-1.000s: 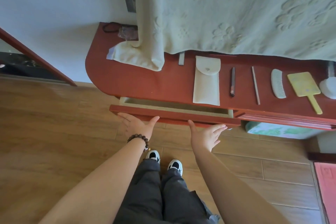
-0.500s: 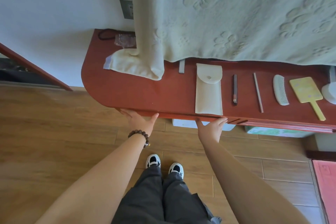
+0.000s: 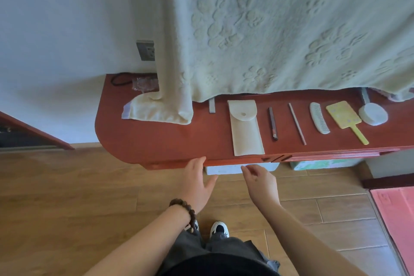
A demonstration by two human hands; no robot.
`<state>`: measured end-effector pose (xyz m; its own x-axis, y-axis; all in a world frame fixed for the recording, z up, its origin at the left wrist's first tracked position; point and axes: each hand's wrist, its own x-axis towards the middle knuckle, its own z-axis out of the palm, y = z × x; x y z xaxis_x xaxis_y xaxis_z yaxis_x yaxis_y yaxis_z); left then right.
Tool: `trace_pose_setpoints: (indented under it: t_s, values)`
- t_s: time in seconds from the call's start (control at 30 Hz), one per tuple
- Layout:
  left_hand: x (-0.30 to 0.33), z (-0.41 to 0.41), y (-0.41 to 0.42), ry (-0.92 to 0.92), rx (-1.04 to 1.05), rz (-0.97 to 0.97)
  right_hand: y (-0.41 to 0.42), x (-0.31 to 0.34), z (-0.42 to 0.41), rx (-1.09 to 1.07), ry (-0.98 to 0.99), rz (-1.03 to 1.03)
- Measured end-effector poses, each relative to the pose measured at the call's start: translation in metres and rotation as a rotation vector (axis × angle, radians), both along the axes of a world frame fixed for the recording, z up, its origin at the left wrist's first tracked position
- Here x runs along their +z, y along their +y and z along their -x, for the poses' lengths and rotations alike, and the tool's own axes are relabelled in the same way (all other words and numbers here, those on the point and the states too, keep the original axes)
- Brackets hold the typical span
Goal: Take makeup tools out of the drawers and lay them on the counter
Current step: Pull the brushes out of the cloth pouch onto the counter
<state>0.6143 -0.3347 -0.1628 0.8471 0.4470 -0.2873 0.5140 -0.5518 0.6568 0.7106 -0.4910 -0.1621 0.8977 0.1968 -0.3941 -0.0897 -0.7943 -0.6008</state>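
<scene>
On the red counter (image 3: pixel 156 136) lie, from left to right, a white pouch (image 3: pixel 245 127), a dark pencil (image 3: pixel 273 123), a thin stick (image 3: pixel 297 123), a white comb (image 3: pixel 319 118), a yellow hand mirror (image 3: pixel 345 116) and a round white compact (image 3: pixel 373 114). The drawer front (image 3: pixel 170 164) under the counter's edge is pushed in. My left hand (image 3: pixel 197 182), with a bead bracelet on the wrist, is open and its fingertips touch the drawer front. My right hand (image 3: pixel 261 182) hovers just below the edge, fingers loosely curled, holding nothing.
A pale green towel (image 3: pixel 280 36) hangs over the back of the counter, one corner folded onto it. A wall socket (image 3: pixel 146 50), a black cord (image 3: pixel 121 79) and a clear wrapper sit at the back left. White and green boxes stand on the wooden floor below.
The drawer was open a second ago and both hands pushed it shut. Both hands have since drawn back a little; the right one has come off the front.
</scene>
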Motion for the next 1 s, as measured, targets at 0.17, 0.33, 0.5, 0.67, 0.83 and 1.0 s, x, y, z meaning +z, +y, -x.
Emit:
trace_pose_setpoints:
  t_s: [0.17, 0.33, 0.5, 0.67, 0.83, 1.0]
  values:
    - [0.025, -0.041, 0.008, -0.161, -0.092, -0.141, 0.002, 0.026, -0.023, 0.073, -0.186, -0.077]
    - [0.031, -0.078, 0.007, -0.092, -0.035, -0.170, 0.007, 0.032, -0.076, 0.210, -0.319, -0.013]
    - [0.030, -0.118, -0.007, 0.040, 0.034, -0.196, 0.019, 0.032, -0.141, 0.424, -0.349, 0.082]
    - [0.023, -0.154, -0.030, 0.111, 0.175, -0.084, 0.030, 0.024, -0.189, 0.685, -0.281, 0.070]
    - [0.019, -0.182, -0.054, 0.075, 0.368, 0.031, 0.031, 0.012, -0.217, 0.877, -0.222, 0.042]
    - [0.022, -0.205, -0.068, 0.144, 0.518, -0.018, 0.029, 0.005, -0.230, 0.937, -0.182, 0.037]
